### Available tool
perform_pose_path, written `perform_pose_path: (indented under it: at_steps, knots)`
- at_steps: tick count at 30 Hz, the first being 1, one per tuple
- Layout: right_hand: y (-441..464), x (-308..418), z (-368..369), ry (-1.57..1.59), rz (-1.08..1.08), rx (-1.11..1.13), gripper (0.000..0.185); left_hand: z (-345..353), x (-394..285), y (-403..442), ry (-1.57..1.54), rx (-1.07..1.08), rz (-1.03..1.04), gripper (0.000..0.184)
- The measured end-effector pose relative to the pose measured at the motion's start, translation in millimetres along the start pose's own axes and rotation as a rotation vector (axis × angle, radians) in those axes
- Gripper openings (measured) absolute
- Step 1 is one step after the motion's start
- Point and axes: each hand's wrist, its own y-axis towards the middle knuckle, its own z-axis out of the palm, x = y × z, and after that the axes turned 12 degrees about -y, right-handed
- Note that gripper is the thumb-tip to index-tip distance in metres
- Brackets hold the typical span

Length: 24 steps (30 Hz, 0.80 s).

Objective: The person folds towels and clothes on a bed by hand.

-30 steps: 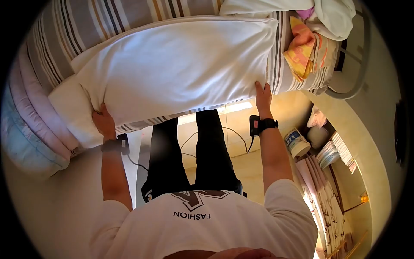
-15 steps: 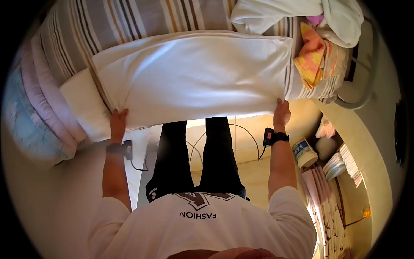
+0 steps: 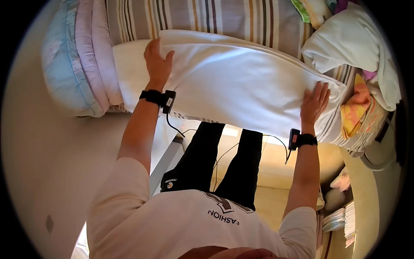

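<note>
A white cloth, folded into a long strip, lies along the near edge of the bed with soft creases across it. My left hand rests at its left end, thumb apart from the fingers, close to the cloth's far corner. Near the right end, my right hand lies flat on the cloth with fingers stretched out. Neither hand grips the fabric. Another white layer shows beyond the left end of the cloth. Underneath is a striped bed sheet.
Folded pink and blue quilts are stacked at the left. At the right lie a crumpled white cloth and an orange-yellow cloth. Cables run from both wrist devices. Shelves with stacked papers stand lower right.
Both hands have let go of the cloth's near corners and now lie on top of it. My left hand has moved farther up the bed. The view has shifted left.
</note>
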Motion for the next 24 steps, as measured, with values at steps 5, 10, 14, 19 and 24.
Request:
perform_pose_path:
  at_steps: [5,10,14,19,24]
  knots:
    - [-1.5,-0.5,25.0,-0.014,0.097,-0.014,0.060,3.2,1.8,16.4,0.327,0.428,0.282,0.037]
    - [-2.0,-1.6,28.8,0.003,0.085,-0.053,0.061,-12.2,-5.5,42.0,0.478,0.726,0.016,0.026]
    - [-1.8,-2.0,33.5,0.013,0.071,-0.113,0.061,-21.3,9.2,70.0,0.337,0.538,0.000,0.024]
    - [-0.3,-0.3,31.9,-0.014,0.067,-0.119,0.060,8.0,32.7,73.3,0.271,0.451,0.027,0.022]
    - [-0.1,-0.5,32.9,-0.057,0.077,-0.100,0.061,27.1,2.9,48.3,0.382,0.108,0.460,0.025]
